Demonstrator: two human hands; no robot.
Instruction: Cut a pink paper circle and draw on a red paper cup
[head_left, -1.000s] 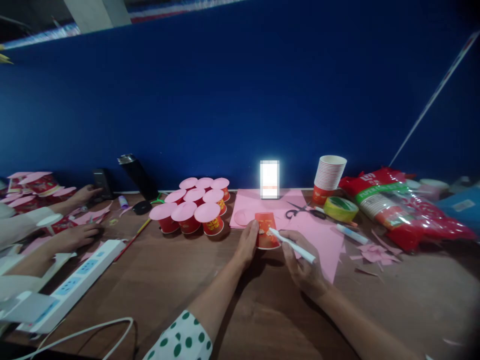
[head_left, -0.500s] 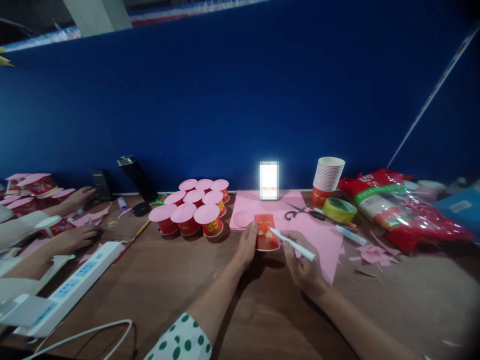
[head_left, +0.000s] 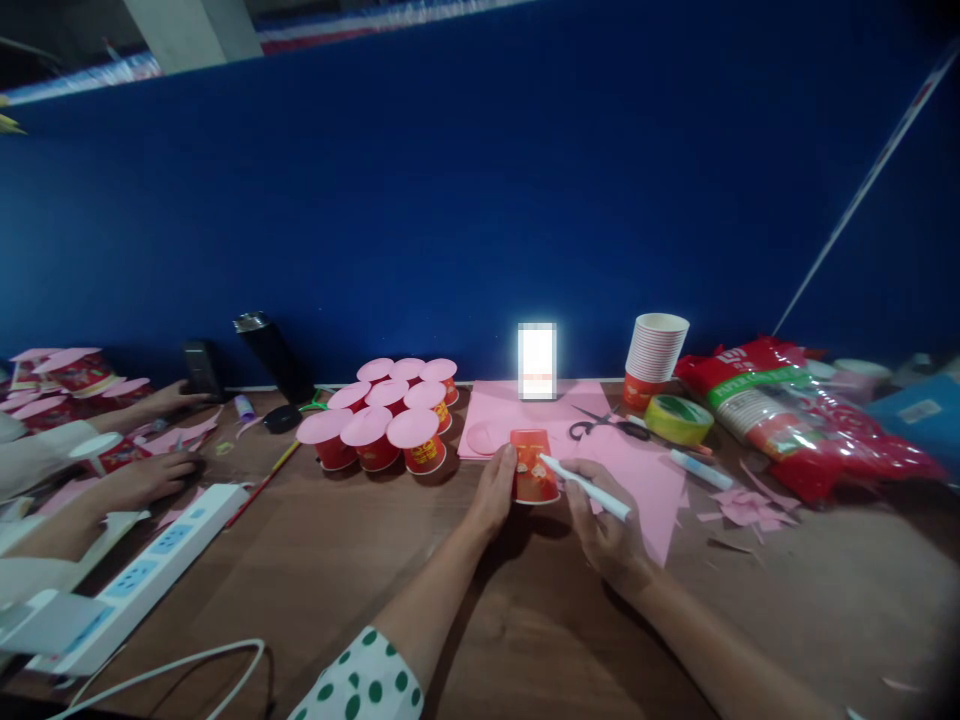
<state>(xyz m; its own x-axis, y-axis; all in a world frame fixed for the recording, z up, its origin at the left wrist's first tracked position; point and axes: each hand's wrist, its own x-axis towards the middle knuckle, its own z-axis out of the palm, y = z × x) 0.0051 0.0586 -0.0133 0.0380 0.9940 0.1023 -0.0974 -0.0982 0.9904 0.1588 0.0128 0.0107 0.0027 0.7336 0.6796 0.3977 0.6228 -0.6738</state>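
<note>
My left hand (head_left: 495, 492) grips the left side of a red paper cup (head_left: 534, 478), which is upside down with its white rim toward me. A white glue pen (head_left: 592, 488) is pinched in my right hand (head_left: 611, 530). Its tip touches, or nearly touches, the printed side of the cup; I cannot tell which. Behind the cup lie pink paper sheets (head_left: 645, 490) and a pink paper circle (head_left: 484, 437). Black-handled scissors (head_left: 606, 424) rest on the sheets. To the left stand several upturned red cups with pink discs (head_left: 414, 428) on top.
A stack of paper cups (head_left: 655, 360), yellow tape roll (head_left: 679, 420), capped marker-like tube (head_left: 701, 469), pink scraps (head_left: 750, 508) and red cup bag (head_left: 780, 410) lie right. Left are a power strip (head_left: 154, 575), black flask (head_left: 274, 355) and a co-worker's hands (head_left: 154, 475). A blurred bright screen (head_left: 538, 362) stands behind.
The cup has tilted very slightly in my left hand. The glue pen stays at its side, and the other things have not visibly moved.
</note>
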